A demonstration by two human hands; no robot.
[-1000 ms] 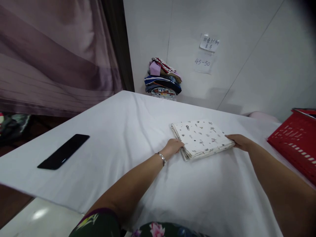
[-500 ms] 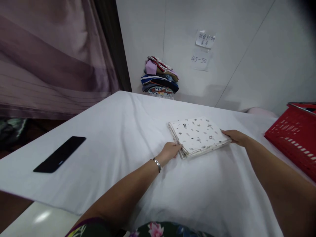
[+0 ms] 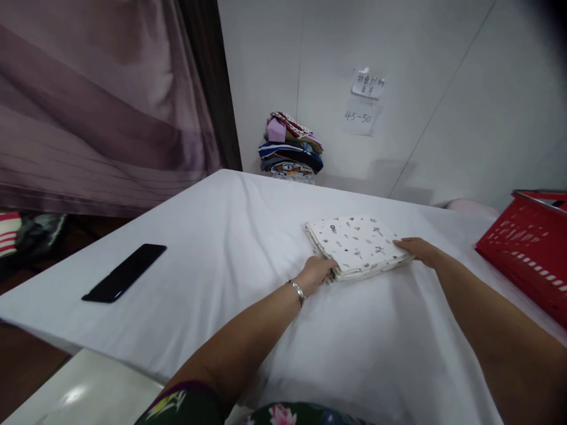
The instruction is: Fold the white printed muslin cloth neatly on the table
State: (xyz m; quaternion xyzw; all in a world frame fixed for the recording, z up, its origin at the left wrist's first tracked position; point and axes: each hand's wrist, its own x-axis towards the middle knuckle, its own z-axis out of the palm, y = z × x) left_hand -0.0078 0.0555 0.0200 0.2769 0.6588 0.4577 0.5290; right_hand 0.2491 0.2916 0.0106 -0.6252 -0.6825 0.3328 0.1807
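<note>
A folded white cloth (image 3: 354,245) with small dark plant prints lies on the white-covered table (image 3: 212,260), its layers stacked into a rough rectangle. My left hand (image 3: 316,271), with a silver bracelet at the wrist, is closed on the cloth's near left corner, thumb on top. At the right edge, my right hand (image 3: 419,249) pinches the cloth's right corner, thumb above and the other fingers partly hidden.
On the left of the table lies a black phone-like slab (image 3: 126,273). A red plastic basket (image 3: 527,248) stands at the right edge. Beyond the far edge, a pile of folded fabrics (image 3: 291,147) rests by the wall. A mauve curtain (image 3: 101,106) hangs at left.
My left hand has shifted slightly right along the cloth's near corner, and my right hand has moved slightly inward over its corner. The whole view has tilted a little.
</note>
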